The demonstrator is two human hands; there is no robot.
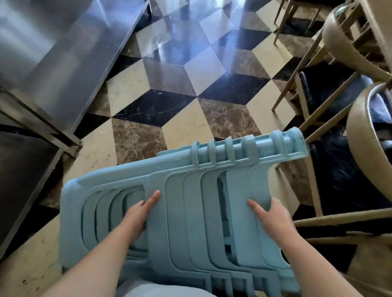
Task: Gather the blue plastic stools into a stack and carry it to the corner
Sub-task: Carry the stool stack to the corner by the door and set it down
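A stack of several nested light-blue plastic stools (193, 219) is carried on its side in front of my body, seats to the left and legs pointing right. My left hand (140, 213) grips the edge of a stool's side opening near the seats, thumb on top. My right hand (271, 217) holds the outermost stool's side panel near the legs, thumb laid along the plastic and fingers curled behind it. The stack is off the floor, held above the tiles.
Checkered marble floor tiles (178, 83) stretch ahead. Stainless steel tables (65, 55) stand at the left, close to the stack. Wooden chairs with dark cushions (331, 94) crowd the right side, one chair leg right next to the stool legs.
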